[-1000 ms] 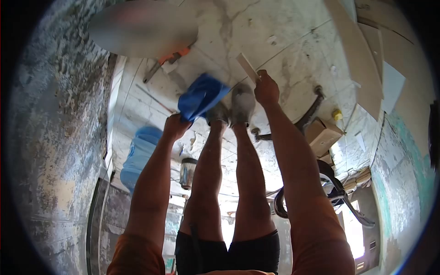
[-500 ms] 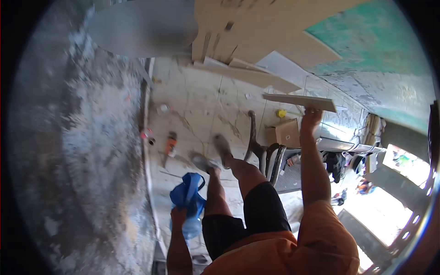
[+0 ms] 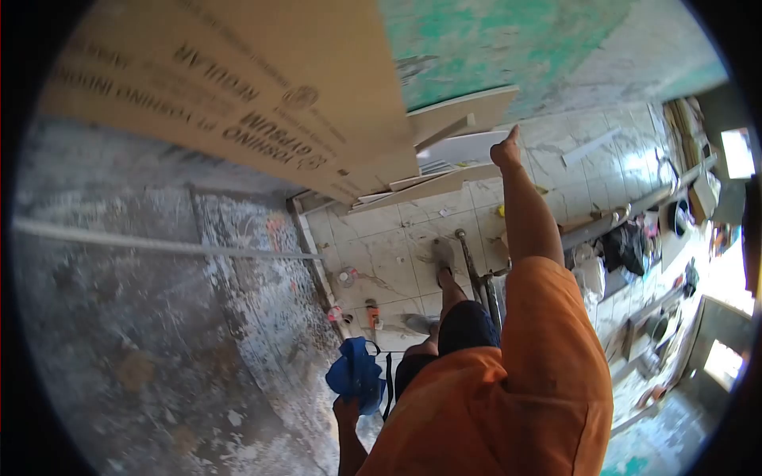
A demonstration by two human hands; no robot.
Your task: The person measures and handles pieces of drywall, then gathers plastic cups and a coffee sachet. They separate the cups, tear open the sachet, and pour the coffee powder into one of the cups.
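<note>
My left hand (image 3: 346, 410), low in the view, is closed on a blue bag (image 3: 357, 374) with a dark strap. My right arm reaches far forward, and my right hand (image 3: 506, 151) has a finger stretched out with nothing held in it. Just beyond and left of it is a narrow board piece (image 3: 446, 133), apart from the fingers, over other board offcuts. A pale board offcut (image 3: 468, 107) leans against the green wall, and a long strip of board (image 3: 425, 189) lies nearer me.
A large printed gypsum board (image 3: 262, 95) stands at upper left. An orange tool (image 3: 372, 314) lies on the tiled floor (image 3: 389, 270). Metal legs (image 3: 474, 270) rise beside my foot. A bench (image 3: 603, 226) with bags stands at right.
My right hand has let go of the narrow board piece, which is now away from it near the offcuts. My view has swung left and forward. The left hand still holds the blue bag.
</note>
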